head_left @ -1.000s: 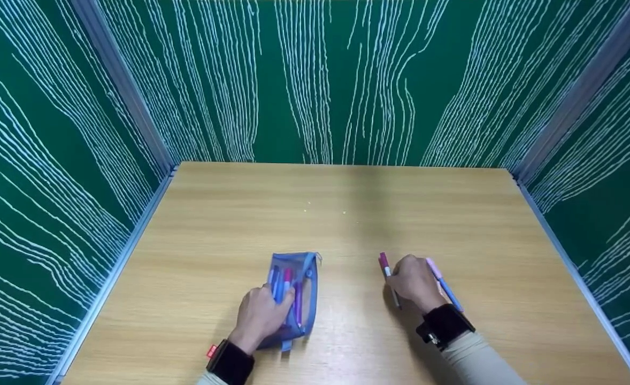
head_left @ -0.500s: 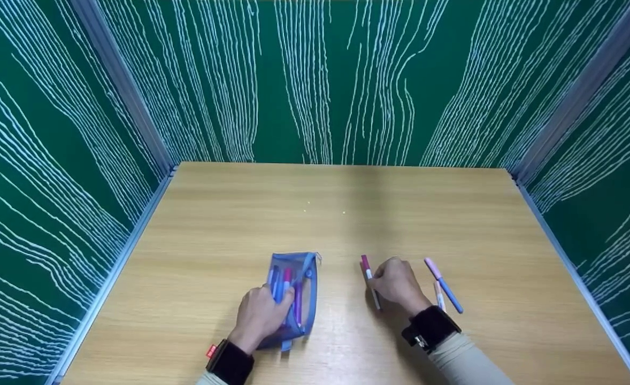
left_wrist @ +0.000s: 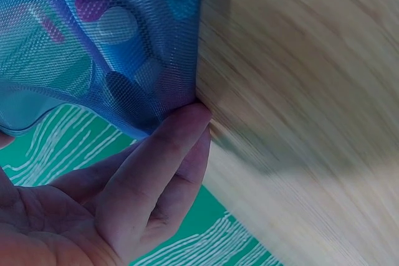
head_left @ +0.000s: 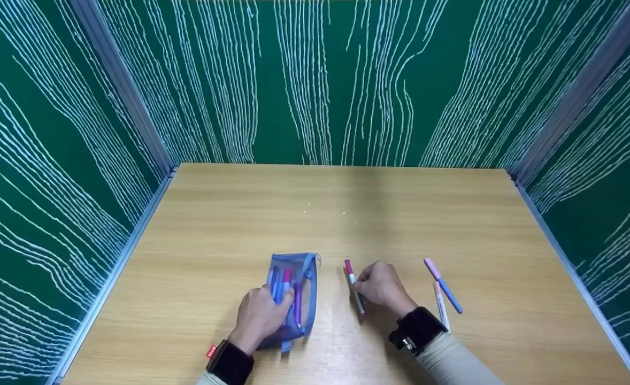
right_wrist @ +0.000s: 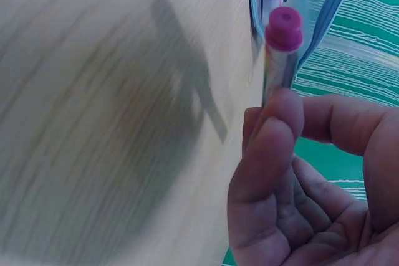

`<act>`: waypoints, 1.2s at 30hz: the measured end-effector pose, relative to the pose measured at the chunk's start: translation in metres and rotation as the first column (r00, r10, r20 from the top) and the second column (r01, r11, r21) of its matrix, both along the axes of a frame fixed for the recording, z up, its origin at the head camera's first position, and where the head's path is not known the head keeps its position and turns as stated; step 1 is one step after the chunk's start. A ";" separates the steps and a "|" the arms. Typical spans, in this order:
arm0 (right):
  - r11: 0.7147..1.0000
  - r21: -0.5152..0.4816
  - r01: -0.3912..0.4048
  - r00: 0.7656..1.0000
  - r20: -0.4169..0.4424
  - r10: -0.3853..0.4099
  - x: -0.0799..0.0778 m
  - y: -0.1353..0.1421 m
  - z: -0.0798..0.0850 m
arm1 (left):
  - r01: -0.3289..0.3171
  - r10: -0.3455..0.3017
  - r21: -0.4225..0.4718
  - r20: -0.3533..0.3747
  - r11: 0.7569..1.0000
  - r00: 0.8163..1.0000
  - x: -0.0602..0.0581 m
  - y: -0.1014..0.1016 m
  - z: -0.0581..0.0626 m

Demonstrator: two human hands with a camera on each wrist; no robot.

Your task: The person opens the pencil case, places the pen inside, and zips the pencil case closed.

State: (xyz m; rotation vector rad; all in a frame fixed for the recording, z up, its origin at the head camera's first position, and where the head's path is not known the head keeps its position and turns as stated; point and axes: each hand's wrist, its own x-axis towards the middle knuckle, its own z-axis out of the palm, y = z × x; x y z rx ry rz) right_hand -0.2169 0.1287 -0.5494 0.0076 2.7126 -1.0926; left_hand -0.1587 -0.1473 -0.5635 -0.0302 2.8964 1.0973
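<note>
A blue mesh pencil pouch (head_left: 293,294) lies on the wooden table (head_left: 336,214) with several pens inside. My left hand (head_left: 261,315) grips its near left side; in the left wrist view the fingers (left_wrist: 156,166) curl against the mesh pouch (left_wrist: 100,42). My right hand (head_left: 382,286) pinches a pen with a magenta cap (head_left: 353,286) just right of the pouch. In the right wrist view the magenta-capped pen (right_wrist: 280,54) sits between thumb and fingers, with the pouch's open edge (right_wrist: 324,10) right behind it.
Two more pens lie on the table to the right of my right hand: a blue one with a pink cap (head_left: 442,284) and a white one (head_left: 442,306). Green panels with white lines wall the table on three sides (head_left: 315,80).
My right hand has carried the magenta-capped pen leftward toward the pouch, uncovering the two pens on the right. The left hand and pouch have stayed put.
</note>
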 end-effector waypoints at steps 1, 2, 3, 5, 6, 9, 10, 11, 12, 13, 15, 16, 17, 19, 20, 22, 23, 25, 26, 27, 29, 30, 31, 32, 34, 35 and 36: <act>1.000 -0.008 -0.001 1.000 0.004 0.001 0.000 -0.002 0.000 | -0.001 0.001 -0.003 -0.003 1.000 1.000 0.000 0.000 0.000; 1.000 -0.013 -0.005 1.000 -0.002 0.005 0.001 -0.003 0.000 | 0.000 0.000 -0.009 -0.012 1.000 1.000 0.000 0.000 0.000; 1.000 -0.016 -0.010 1.000 -0.011 0.009 0.001 -0.005 -0.001 | 0.002 -0.002 -0.014 -0.021 1.000 1.000 0.000 0.000 0.000; 0.999 -0.030 -0.017 1.000 -0.024 0.017 0.002 -0.008 -0.001 | 0.005 -0.007 -0.025 -0.043 1.000 0.999 0.000 0.000 -0.001; 0.999 -0.040 -0.022 0.999 -0.026 0.021 0.002 -0.010 -0.001 | 0.008 -0.009 -0.030 -0.054 1.000 0.998 0.000 0.000 -0.001; 0.998 -0.051 -0.031 0.999 -0.025 0.029 0.003 -0.015 -0.001 | 0.012 -0.015 -0.039 -0.072 0.999 0.997 0.000 0.000 -0.002; 0.998 -0.053 -0.031 0.999 -0.020 0.030 0.003 -0.017 -0.001 | 0.013 -0.016 -0.038 -0.072 0.999 0.997 0.000 0.000 -0.002; 0.998 -0.052 -0.034 0.999 -0.015 0.033 0.004 -0.018 -0.001 | 0.013 -0.015 -0.037 -0.069 0.999 0.997 0.000 0.000 -0.002; 0.998 -0.047 -0.035 0.999 -0.015 0.034 0.004 -0.020 -0.002 | 0.012 -0.015 -0.034 -0.065 0.999 0.998 0.000 0.000 -0.002; 0.998 -0.041 -0.036 0.999 -0.017 0.035 0.004 -0.022 -0.002 | 0.013 -0.015 -0.033 -0.061 0.999 0.998 0.000 0.000 -0.002; 0.999 -0.038 -0.039 0.999 -0.018 0.038 0.005 -0.025 -0.003 | 0.013 -0.015 -0.031 -0.054 0.999 0.998 0.000 0.000 -0.002; 0.998 -0.040 -0.040 0.999 -0.016 0.039 0.005 -0.027 -0.004 | 0.012 -0.014 -0.031 -0.050 0.999 0.999 0.000 0.000 -0.002; 0.998 -0.044 -0.042 0.999 -0.014 0.041 0.006 -0.028 -0.004 | 0.012 -0.014 -0.031 -0.046 0.999 0.999 0.000 0.000 -0.002; 0.997 -0.058 -0.047 0.999 -0.008 0.046 0.007 -0.032 -0.005 | 0.012 -0.014 -0.036 -0.042 0.999 0.999 0.000 0.000 -0.001; 0.996 -0.069 -0.050 0.999 -0.005 0.050 0.007 -0.033 -0.005 | 0.011 -0.013 -0.037 -0.042 0.999 0.999 0.000 0.000 -0.001; 0.994 -0.092 -0.060 0.998 0.001 0.061 0.008 -0.037 -0.006 | 0.011 -0.012 -0.038 -0.041 0.999 0.999 0.000 0.000 -0.001; 0.993 -0.103 -0.065 0.998 0.003 0.066 0.008 -0.038 -0.005 | 0.010 -0.012 -0.037 -0.041 0.999 0.999 0.000 0.000 -0.001; 0.989 -0.131 -0.073 0.997 0.014 0.075 0.008 -0.041 -0.006 | 0.009 -0.011 -0.037 -0.040 0.999 0.999 0.000 0.000 -0.001; 0.987 -0.142 -0.076 0.997 0.019 0.079 0.008 -0.043 -0.006 | 0.009 -0.011 -0.034 -0.037 0.999 0.999 0.000 0.000 -0.001; 0.986 -0.150 -0.077 0.996 0.023 0.082 0.009 -0.044 -0.006 | 0.010 -0.011 -0.031 -0.035 0.999 0.999 0.000 0.000 -0.001; 0.983 -0.170 -0.077 0.996 0.032 0.083 0.009 -0.048 -0.007 | 0.008 -0.009 -0.027 -0.029 1.000 1.000 0.000 0.001 -0.001; 0.981 -0.175 -0.078 0.996 0.032 0.085 0.009 -0.049 -0.007 | 0.006 -0.007 -0.026 -0.025 1.000 1.000 0.000 0.001 -0.001; 0.980 -0.180 -0.079 0.996 0.029 0.086 0.009 -0.051 -0.007 | 0.005 -0.006 -0.024 -0.023 1.000 1.000 0.000 0.001 0.000; 0.982 -0.171 -0.083 0.996 0.013 0.087 0.010 -0.053 -0.008 | 0.006 -0.006 -0.026 -0.026 1.000 1.000 0.000 0.001 -0.001; 0.983 -0.163 -0.087 0.996 -0.005 0.088 0.011 -0.057 -0.009 | 0.001 -0.002 -0.029 -0.027 1.000 1.000 0.000 0.001 0.000; 0.984 -0.155 -0.088 0.996 -0.014 0.087 0.011 -0.058 -0.009 | 0.000 0.000 -0.029 -0.027 1.000 1.000 0.000 0.001 0.000; 0.984 -0.155 -0.087 0.996 -0.015 0.085 0.011 -0.060 -0.009 | -0.003 0.002 -0.029 -0.027 1.000 1.000 0.000 0.001 0.000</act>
